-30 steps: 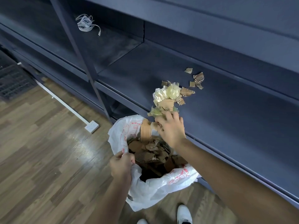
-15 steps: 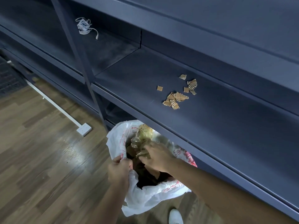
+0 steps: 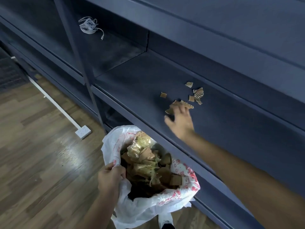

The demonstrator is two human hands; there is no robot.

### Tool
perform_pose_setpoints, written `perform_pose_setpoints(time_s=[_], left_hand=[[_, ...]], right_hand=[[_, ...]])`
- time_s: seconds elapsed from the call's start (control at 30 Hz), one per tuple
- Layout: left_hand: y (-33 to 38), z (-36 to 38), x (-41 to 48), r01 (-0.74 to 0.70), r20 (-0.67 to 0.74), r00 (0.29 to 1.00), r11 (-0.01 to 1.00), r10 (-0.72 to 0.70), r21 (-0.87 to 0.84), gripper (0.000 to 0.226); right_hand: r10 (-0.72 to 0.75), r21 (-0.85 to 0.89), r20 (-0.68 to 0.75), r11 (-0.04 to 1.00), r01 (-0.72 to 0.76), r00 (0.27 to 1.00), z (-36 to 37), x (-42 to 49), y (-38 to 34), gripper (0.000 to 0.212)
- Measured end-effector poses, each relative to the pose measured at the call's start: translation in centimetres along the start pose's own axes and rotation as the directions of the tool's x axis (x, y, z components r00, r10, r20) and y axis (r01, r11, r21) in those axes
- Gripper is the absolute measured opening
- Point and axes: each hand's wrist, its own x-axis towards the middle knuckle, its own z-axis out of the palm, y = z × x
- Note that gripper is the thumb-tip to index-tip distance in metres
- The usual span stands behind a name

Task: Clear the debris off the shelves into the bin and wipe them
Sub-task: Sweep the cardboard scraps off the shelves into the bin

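Hovering over about six torn brown cardboard scraps (image 3: 198, 94) on shelf (image 3: 132, 83): right hand (image 3: 180, 123), fingers (image 3: 179, 111) spread, empty. Left hand (image 3: 109, 179) pinches one white bag (image 3: 148, 210) rim.

White power strip (image 3: 83, 131) on wooden floor (image 3: 33, 162); coiled white charger cable (image 3: 89, 26) farther back

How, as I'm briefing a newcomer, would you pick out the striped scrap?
On the blue shelf above the bag, scraps lie by the right hand. The striped scrap is rightmost in that cluster; it alone shows pale and brown stripes, the others being plain brown.
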Motion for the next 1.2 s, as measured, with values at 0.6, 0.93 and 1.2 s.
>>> perform_pose_setpoints(time_s=[0.6,0.93,1.2], left_hand=[[2.2,2.0,3.3,0.005,-0.136,0.991,0.999,0.001,0.042,0.020],[1.3,2.7,3.3,-0.046,-0.157,0.986,0.997,0.054,0.057,0.010],[2.2,3.2,3.8,-0.038,-0.133,0.990,0.996,0.049,0.084,0.012]], right_hand=[[0.016,-0.139,0.116,0.990,0.000,0.993,0.8,7.8,5.1,0.070],[-0.535,-0.076,0.297,0.813,0.578,0.791,3.5,-4.6,-1.2,0.063],[-0.479,0.054,0.228,0.875,0.481,0.847,2.9,-1.4,-1.6,0.057]])
